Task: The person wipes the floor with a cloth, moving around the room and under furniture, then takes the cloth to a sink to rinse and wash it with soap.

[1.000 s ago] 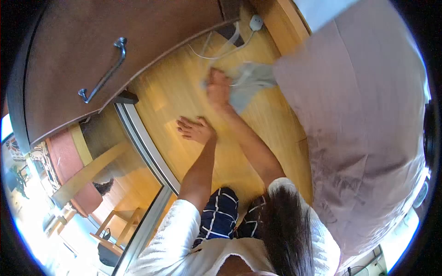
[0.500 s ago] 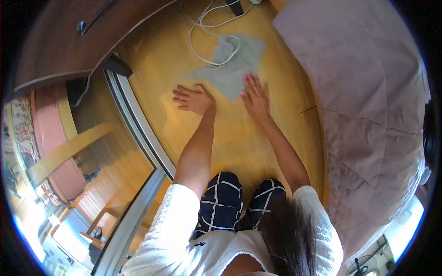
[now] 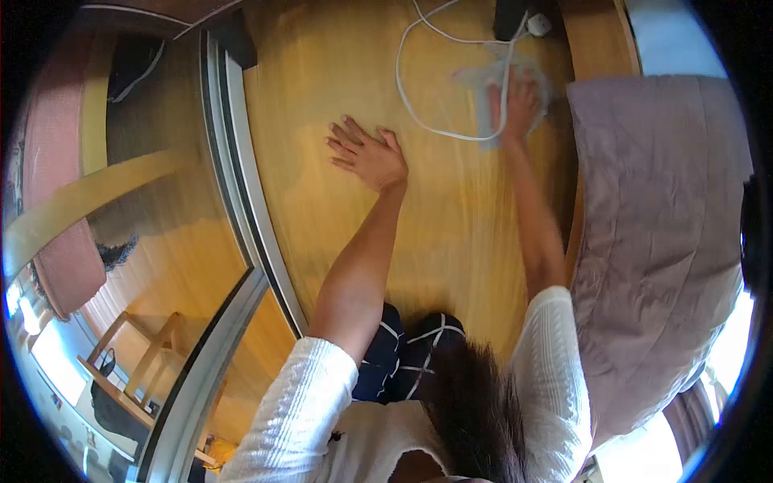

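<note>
A thin grey cloth [image 3: 483,113] lies bunched on the wooden floor [image 3: 439,233], under my right hand [image 3: 522,111]. That hand presses the cloth down and carries it along the floor; motion blurs its fingers, and the cloth beneath the palm is hidden. A loop of white cable [image 3: 439,129] crosses over the cloth and passes by the fingers. My left hand [image 3: 374,159] rests flat on bare boards to the left, fingers spread, holding nothing.
At the right is a bed with a mauve quilt [image 3: 652,241]. A sliding mirror door's track [image 3: 245,161] runs along the left. Near the top, a dark furniture leg [image 3: 509,18] and a white plug or adapter [image 3: 539,25] sit close to the cloth.
My right hand has moved forward and right, taking the cloth along and bunching it; the cloth lay spread out before. The view has shifted, while my left hand stays flat on the floor.
</note>
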